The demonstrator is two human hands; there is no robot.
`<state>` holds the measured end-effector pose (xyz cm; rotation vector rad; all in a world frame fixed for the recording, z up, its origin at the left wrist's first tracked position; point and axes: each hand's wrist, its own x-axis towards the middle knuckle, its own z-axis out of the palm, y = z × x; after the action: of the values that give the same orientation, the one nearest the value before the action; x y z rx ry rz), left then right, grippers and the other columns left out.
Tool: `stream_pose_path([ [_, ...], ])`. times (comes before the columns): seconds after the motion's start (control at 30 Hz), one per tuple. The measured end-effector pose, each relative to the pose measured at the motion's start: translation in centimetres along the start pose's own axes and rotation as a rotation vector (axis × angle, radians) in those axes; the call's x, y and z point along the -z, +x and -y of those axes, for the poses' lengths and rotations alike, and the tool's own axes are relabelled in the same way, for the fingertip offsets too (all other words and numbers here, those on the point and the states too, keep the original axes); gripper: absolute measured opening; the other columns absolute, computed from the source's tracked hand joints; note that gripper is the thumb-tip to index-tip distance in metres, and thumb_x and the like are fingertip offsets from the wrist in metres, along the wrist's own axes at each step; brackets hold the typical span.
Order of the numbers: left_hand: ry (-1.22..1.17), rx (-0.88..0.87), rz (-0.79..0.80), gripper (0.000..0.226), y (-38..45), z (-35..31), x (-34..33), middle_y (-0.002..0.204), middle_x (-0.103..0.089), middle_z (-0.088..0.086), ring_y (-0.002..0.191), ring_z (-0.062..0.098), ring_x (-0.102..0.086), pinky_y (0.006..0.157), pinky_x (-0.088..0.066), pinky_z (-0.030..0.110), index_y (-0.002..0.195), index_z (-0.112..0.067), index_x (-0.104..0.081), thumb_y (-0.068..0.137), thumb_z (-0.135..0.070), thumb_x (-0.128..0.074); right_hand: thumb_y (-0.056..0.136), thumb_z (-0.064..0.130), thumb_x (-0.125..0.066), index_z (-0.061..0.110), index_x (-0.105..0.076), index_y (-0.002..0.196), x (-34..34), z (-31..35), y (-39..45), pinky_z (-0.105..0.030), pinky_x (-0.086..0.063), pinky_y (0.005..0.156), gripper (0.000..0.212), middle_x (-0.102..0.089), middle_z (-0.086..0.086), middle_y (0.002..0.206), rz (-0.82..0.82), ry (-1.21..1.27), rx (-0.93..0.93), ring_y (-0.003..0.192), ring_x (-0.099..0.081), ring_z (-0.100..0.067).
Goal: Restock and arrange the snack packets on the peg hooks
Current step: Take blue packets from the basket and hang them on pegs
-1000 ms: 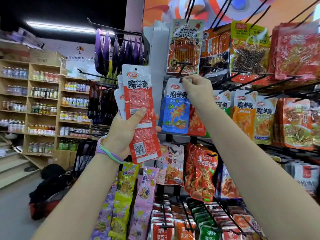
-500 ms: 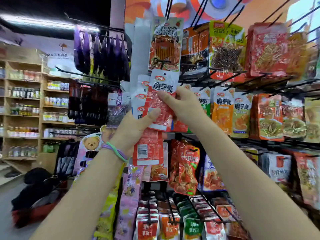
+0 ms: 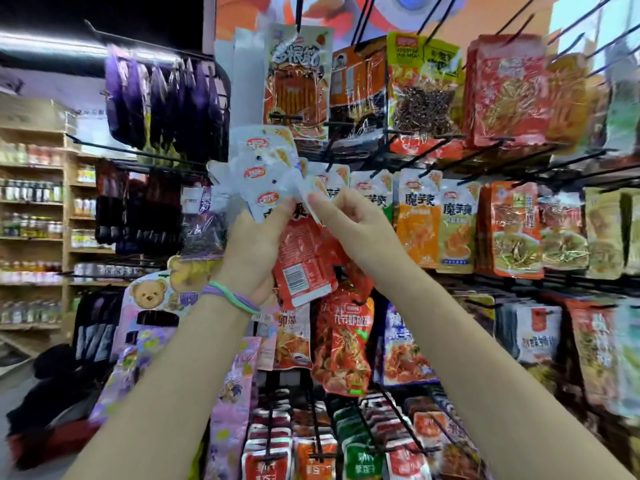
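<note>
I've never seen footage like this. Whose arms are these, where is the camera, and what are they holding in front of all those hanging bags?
There is no machine here. The arms belong to a person wearing a wide-angle camera on the head, so you look forward and down along both forearms.

The left hand, with bands on its wrist, grips a fanned bunch of red packets with white tops. The right hand pinches the top of one packet in that bunch.

Behind is a shop rack of black peg hooks with snack bags hanging in rows, such as the orange bags to the right. Wooden shelves of bottles stand at far left. The picture is blurred, so small print is unreadable.
</note>
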<state>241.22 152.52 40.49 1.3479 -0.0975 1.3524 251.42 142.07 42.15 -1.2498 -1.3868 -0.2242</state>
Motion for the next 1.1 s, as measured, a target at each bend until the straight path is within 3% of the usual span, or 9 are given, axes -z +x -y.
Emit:
stream_pose_path([
  [0.13,0.03,0.004,0.008,0.022,0.1,0.4,-0.5,0.111,-0.076,0.001,0.103,0.024,-0.073,0.086,-0.061,0.044,0.124,-0.02,-0.065,0.103,-0.019,-0.057,0.085,0.042,-0.078,0.017,-0.048,0.09,0.9,-1.4,1.6,-0.025,-0.04,0.062,0.039,-0.049,0.003,0.08,-0.07,0.047,-0.107,0.069,-0.047,-0.01],
  [0.23,0.053,0.007,-0.021,0.024,0.3,0.5,-0.4,0.111,-0.076,0.001,0.1,0.023,-0.074,0.084,-0.062,0.043,0.126,-0.02,-0.063,0.103,-0.021,-0.058,0.081,0.043,-0.082,0.019,-0.051,0.118,1.7,-1.5,3.1,-0.046,-0.056,0.09,0.054,-0.063,-0.006,0.119,-0.085,0.126,-0.193,0.106,-0.064,-0.024],
  [0.37,0.074,-0.002,-0.055,0.035,0.7,0.4,-0.2,0.117,-0.074,0.007,0.102,0.031,-0.073,0.087,-0.06,0.051,0.135,-0.014,-0.058,0.102,-0.023,-0.061,0.099,0.028,-0.063,0.016,-0.067,0.103,2.1,-0.9,4.8,-0.062,-0.057,0.084,0.014,-0.073,-0.017,0.1,-0.059,0.206,-0.136,0.092,-0.071,-0.036],
  [0.43,0.074,-0.004,-0.042,0.039,0.8,0.4,0.1,0.119,-0.073,0.016,0.101,0.039,-0.072,0.086,-0.06,0.056,0.138,-0.012,-0.055,0.102,-0.024,-0.061,0.1,0.031,-0.061,0.013,-0.068,0.092,1.9,-0.5,5.4,-0.065,-0.056,0.081,0.02,-0.07,-0.023,0.09,-0.09,0.219,-0.144,0.085,-0.07,-0.04],
  [0.53,0.029,0.026,0.0,0.045,0.7,0.3,0.5,0.102,-0.076,0.02,0.075,0.036,-0.075,0.067,-0.061,0.047,0.142,-0.007,-0.045,0.103,-0.024,-0.058,0.096,0.037,-0.067,0.004,-0.064,0.084,1.4,-0.2,6.2,-0.065,-0.056,0.073,0.035,-0.066,-0.021,0.08,-0.168,0.22,-0.154,0.078,-0.069,-0.046],
  [0.6,0.018,0.026,0.025,0.045,0.5,0.1,0.7,0.096,-0.077,0.019,0.069,0.034,-0.075,0.061,-0.061,0.042,0.142,-0.005,-0.042,0.104,-0.023,-0.056,0.092,0.042,-0.071,0.002,-0.065,0.084,1.3,-0.2,6.7,-0.06,-0.056,0.069,0.041,-0.064,-0.026,0.081,-0.215,0.205,-0.157,0.074,-0.068,-0.046],
  [0.7,0.01,0.026,0.048,0.04,0.3,0.0,0.8,0.093,-0.078,0.016,0.068,0.032,-0.075,0.059,-0.061,0.04,0.139,-0.007,-0.046,0.104,-0.023,-0.054,0.09,0.044,-0.073,0.014,-0.062,0.075,1.4,-0.2,7.2,-0.046,-0.054,0.064,0.035,-0.063,-0.014,0.075,-0.216,0.187,-0.143,0.066,-0.064,-0.028],
  [0.83,0.012,0.027,0.035,0.036,0.1,0.1,1.1,0.096,-0.077,0.017,0.07,0.034,-0.074,0.062,-0.062,0.041,0.137,-0.009,-0.049,0.104,-0.023,-0.055,0.093,0.029,-0.072,0.018,-0.065,0.082,1.6,-0.2,7.7,-0.047,-0.059,0.07,0.017,-0.07,-0.002,0.077,-0.197,0.217,-0.108,0.071,-0.068,-0.022],
  [1.1,-0.011,0.045,0.019,0.033,-0.6,-0.1,2.0,0.093,-0.077,0.014,0.069,0.032,-0.075,0.058,-0.061,0.04,0.134,-0.009,-0.05,0.104,-0.022,-0.054,0.094,0.026,-0.07,0.009,-0.064,0.083,1.2,0.2,7.7,-0.023,-0.041,0.053,0.022,-0.055,-0.004,0.069,-0.228,0.118,-0.057,0.057,-0.049,-0.013],
])
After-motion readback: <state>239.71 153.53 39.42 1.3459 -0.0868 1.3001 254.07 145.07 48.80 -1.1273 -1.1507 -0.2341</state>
